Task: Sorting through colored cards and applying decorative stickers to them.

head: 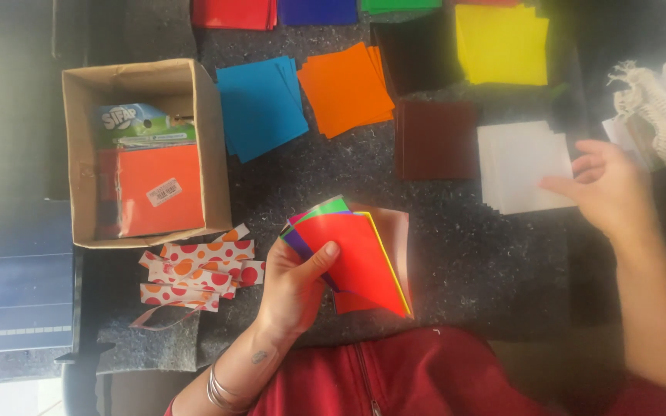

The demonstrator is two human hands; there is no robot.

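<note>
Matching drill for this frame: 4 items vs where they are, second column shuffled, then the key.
1. fanned coloured sheets
2. white paper stack
3. orange packet
4. dotted paper strips

a. inside the cardboard box
b. under the right hand
c. on the mat just below the box
d. in the left hand

Pairs: 1-d, 2-b, 3-a, 4-c

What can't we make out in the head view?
- Red, purple and green stacks: cut off by the top edge.
- Lower sheets in the fanned stack: covered by the red top sheet and the left hand.
- Right hand: motion-blurred; contact with the white stack unclear.
- Box contents: partly hidden under the orange pack.
</note>
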